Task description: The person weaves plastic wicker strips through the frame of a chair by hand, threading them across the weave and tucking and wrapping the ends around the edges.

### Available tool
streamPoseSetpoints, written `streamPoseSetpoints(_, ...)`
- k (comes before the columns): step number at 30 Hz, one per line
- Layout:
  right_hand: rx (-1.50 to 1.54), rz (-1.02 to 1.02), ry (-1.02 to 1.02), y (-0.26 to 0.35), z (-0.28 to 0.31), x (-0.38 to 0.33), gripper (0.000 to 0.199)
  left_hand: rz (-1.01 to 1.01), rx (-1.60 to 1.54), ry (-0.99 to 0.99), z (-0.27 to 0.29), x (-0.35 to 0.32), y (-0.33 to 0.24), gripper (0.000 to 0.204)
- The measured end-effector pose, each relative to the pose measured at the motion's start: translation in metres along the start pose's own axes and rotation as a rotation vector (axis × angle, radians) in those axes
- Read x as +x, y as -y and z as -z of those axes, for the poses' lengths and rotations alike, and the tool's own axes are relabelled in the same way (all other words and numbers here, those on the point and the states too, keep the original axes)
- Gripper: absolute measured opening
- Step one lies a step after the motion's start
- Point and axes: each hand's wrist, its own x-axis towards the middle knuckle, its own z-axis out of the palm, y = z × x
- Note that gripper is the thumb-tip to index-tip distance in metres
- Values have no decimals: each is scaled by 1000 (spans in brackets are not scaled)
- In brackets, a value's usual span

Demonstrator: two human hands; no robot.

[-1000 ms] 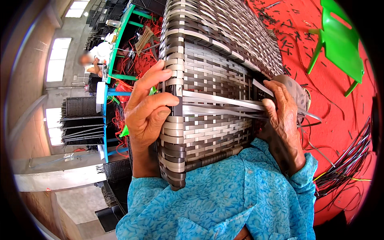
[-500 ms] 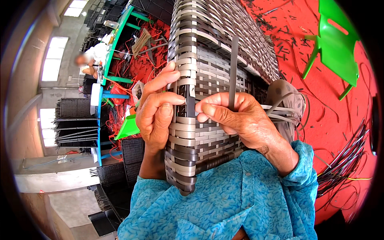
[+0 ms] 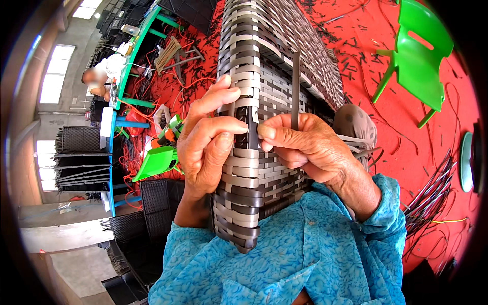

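A woven wicker furniture piece (image 3: 292,84) in grey, brown and black flat strips stands in front of me, its wrapped edge running toward my chest. In that edge is a short gap where the black frame (image 3: 247,134) shows. My left hand (image 3: 206,145) curls against the left side of the edge, index fingertip at the gap and thumb bent below it. At the gap's right side, my right hand (image 3: 312,145) is closed, thumb and forefinger pinched together. A flat grey strip (image 3: 295,89) rises from behind that hand; its tip at the pinch is hidden.
A green plastic chair (image 3: 422,61) stands on the red floor (image 3: 391,117) at right, near a bundle of loose strips (image 3: 432,188). Scraps litter the floor. At left are a green piece of plastic (image 3: 154,162), woven panels (image 3: 81,140), a green-framed table (image 3: 132,56) and another person (image 3: 96,79).
The view has shifted a little, moving the wicker piece slightly right in the picture. Both hands stay at the gap; the right fingers have drawn tighter together against the edge.
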Motion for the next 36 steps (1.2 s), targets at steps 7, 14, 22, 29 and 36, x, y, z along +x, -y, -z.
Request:
streamPoseSetpoints(7,-255,3,-35,11,-5,2,26,66,-52,-36,-1,-1,-3,22)
streamPoseSetpoints(14,-343,35,-75,14,-11,-2,23,35,-17,-11,-1,0,-2,22)
streamPoseSetpoints(22,-352,122,-29,7,-9,-2,18,37,-13,-27,-2,-1,-2,23)
streamPoseSetpoints(29,-467,428,-92,-3,0,-8,21,75,-59,-93,-7,-2,-1,26)
streamPoseSetpoints(36,-850,448,-161,1,18,3,22,130,-129,-134,-12,-3,-4,30)
